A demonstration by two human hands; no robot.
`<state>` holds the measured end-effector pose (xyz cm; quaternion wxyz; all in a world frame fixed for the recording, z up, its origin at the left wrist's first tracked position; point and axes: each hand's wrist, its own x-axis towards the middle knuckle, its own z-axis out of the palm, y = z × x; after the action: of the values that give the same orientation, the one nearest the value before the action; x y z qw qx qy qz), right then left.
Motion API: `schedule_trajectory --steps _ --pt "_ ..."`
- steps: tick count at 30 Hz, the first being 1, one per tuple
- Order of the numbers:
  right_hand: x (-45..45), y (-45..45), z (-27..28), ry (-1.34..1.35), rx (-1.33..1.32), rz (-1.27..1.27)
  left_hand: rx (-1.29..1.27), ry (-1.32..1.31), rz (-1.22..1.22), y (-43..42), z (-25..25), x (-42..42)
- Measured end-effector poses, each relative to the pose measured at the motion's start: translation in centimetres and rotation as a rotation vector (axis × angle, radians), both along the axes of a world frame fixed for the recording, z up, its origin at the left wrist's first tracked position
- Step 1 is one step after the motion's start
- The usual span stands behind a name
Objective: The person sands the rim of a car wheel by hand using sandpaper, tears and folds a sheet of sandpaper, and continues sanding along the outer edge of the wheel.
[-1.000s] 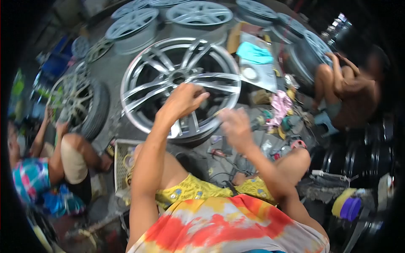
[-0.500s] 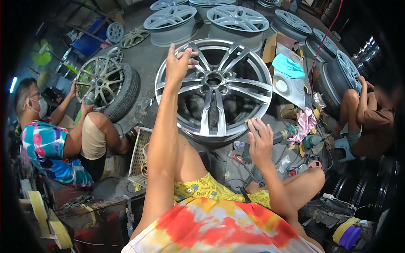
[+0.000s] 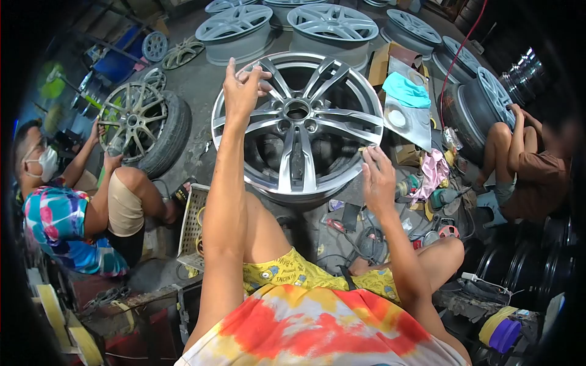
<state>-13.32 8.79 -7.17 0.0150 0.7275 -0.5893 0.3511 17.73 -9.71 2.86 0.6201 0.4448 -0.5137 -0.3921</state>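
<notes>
A silver alloy wheel rim (image 3: 297, 178) with twin spokes lies face up in front of me. My left hand (image 3: 243, 91) is at its upper left edge, fingers stretched out and spread over the lip. At the lower right edge is my right hand (image 3: 379, 177), with its fingertips pinched together on a small tan piece (image 3: 364, 148) against the lip. What that piece is made of is too small to tell. Dark space shows between the spokes.
Several grey rims (image 3: 332, 27) stand behind. At left a person (image 3: 73, 207) handles a spoked rim by a tyre (image 3: 174, 131); at right another person (image 3: 537, 171) touches a rim. A cardboard box (image 3: 381, 64), turquoise cloth (image 3: 408, 89), power tools (image 3: 448, 196) and cables lie to the right.
My right hand has slid up along the right edge of the rim with the small tan piece. My left hand stays near the upper left edge. The whole view has shifted slightly.
</notes>
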Motion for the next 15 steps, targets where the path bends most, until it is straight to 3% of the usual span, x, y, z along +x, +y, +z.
schedule_trajectory --steps 2,4,6,7,10,11,13,15 --pt "1.3 1.6 0.2 -0.016 0.026 0.008 0.025 -0.02 0.019 0.3 0.0 -0.5" --pt "2.7 4.3 -0.1 0.006 0.009 0.276 0.038 -0.047 -0.034 0.1 -0.4 -0.8" --pt "1.7 4.3 0.8 0.089 0.029 0.344 0.047 -0.095 -0.122 0.2 -1.1 -2.1" --pt "0.9 4.0 1.2 0.167 0.048 0.421 0.062 -0.177 -0.178 0.0 -1.8 -2.8" --pt "-2.8 0.2 1.9 0.248 0.0 0.206 0.005 -0.442 -0.309 1.2 -3.6 -6.0" --pt "-3.3 -0.6 1.8 0.269 -0.029 0.154 -0.118 -0.686 -0.294 1.7 -4.1 -6.6" --pt "-2.2 0.6 1.8 0.207 0.101 0.288 -0.102 -0.896 -0.433 2.3 -4.5 -7.8" --pt "0.6 3.4 1.3 0.173 0.029 0.386 -0.055 -0.938 -0.549 3.6 -4.4 -8.9"
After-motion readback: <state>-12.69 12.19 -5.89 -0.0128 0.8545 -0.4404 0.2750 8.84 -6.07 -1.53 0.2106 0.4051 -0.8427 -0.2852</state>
